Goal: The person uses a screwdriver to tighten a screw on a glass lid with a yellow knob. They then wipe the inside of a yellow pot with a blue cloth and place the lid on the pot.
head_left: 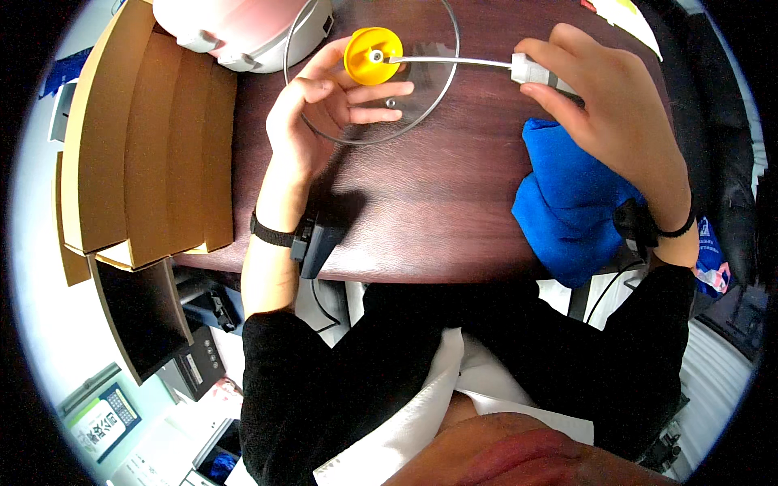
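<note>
Screwdriver [458, 61] gripped in my right fingers [545, 55], its tip by the fastener [376, 56] in the yellow knob [366, 74], I cradle the glass lid [425, 93] above the tabletop [429, 211] on half-spread left fingers [374, 93], the knob centred but perhaps not yet tight.

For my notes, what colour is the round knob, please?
The knob is yellow, clearest in the head view.

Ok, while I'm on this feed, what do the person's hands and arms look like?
The left hand and right hand wear no gloves. Black sleeves stop short of the wrists. Each wrist has a black strap carrying a dark device; a thin dark cable shows below each.
</note>
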`<state>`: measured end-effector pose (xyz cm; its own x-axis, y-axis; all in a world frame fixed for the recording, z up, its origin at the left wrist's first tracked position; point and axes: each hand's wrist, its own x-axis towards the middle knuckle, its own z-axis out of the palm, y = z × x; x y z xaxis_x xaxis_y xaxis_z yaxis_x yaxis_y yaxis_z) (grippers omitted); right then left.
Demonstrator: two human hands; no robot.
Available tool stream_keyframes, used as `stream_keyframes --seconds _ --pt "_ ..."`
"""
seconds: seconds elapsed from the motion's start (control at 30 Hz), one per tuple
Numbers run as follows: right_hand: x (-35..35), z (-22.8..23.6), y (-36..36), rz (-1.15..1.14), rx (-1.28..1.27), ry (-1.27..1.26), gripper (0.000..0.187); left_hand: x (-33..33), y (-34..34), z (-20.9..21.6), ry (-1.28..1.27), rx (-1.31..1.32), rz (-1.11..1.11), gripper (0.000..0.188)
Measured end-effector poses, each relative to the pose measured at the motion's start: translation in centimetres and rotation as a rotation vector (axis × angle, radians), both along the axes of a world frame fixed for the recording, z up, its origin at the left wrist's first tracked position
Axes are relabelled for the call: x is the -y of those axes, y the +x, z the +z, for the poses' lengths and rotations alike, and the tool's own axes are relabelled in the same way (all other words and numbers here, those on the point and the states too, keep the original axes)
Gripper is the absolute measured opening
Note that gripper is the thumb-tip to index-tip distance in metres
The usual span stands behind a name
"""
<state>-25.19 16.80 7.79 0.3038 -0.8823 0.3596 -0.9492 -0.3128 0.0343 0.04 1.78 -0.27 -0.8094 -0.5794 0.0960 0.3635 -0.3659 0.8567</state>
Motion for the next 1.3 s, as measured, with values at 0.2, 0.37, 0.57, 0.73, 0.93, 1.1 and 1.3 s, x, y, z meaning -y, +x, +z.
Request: stream_keyframes --seconds 0.2,0.37,0.57,0.73,0.93,1.1,1.3 --pt "-0.1 0.8 0.4 0.019 -0.007 0.017 0.032 -0.2 0.0 0.1 -0.052 0.011 -0.015 0.062" --pt "-0.3 0.9 0.7 -0.023 -0.026 0.074 0.03 -0.2 -0.1 -0.2 -0.049 0.009 -0.038 0.062" --pt "0.0 1.9 1.2 -0.015 -0.134 0.081 0.028 -0.3 0.0 -0.5 -0.05 0.069 -0.04 0.064" --pt "0.7 1.4 1.3 -0.05 -0.094 0.097 0.02 0.2 0.0 -0.9 -0.13 0.085 -0.026 0.068" --pt "1.0 0.7 0.9 -0.028 -0.075 0.142 0.021 -0.2 0.3 -1.2 -0.189 0.233 0.021 0.063" --pt "1.4 0.2 0.7 0.008 0.004 0.15 0.022 -0.2 0.1 -0.9 -0.214 0.263 0.018 0.061" --pt "1.6 -0.9 0.2 0.029 0.166 0.186 0.024 0.3 0.5 -1.4 -0.237 0.217 0.034 0.062"
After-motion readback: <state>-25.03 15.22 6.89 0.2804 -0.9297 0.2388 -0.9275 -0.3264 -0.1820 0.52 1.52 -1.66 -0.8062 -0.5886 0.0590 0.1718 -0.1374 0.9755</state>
